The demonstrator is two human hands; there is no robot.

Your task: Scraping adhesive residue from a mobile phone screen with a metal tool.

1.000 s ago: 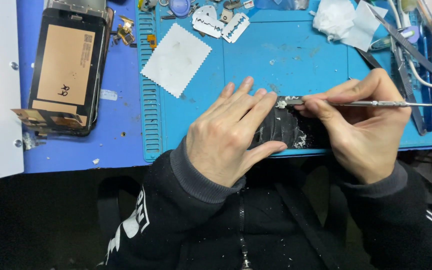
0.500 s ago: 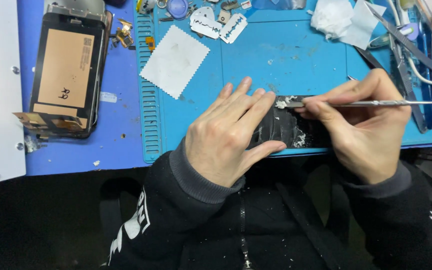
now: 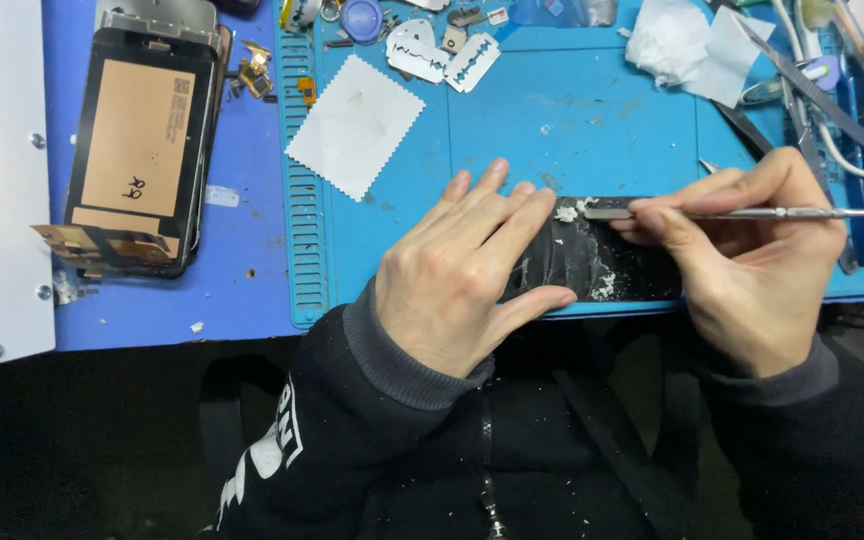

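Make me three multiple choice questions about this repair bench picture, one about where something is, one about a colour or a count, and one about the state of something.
1. Where does the opened phone with the tan panel lie?
A. Far left of the blue mat
B. Under the right hand
C. On the person's lap

2. What colour is the work mat?
A. Green
B. Blue
C. Grey

3. How is the black panel held?
A. Lifted in the air
B. Standing on edge
C. Pressed flat under the left hand

Answers:
1. A, it sits at the upper left, clear of both hands.
2. B, the mat is bright blue all over.
3. C, the left hand lies spread on it, while the right hand holds a thin metal tool at its top edge, by white crumbs.
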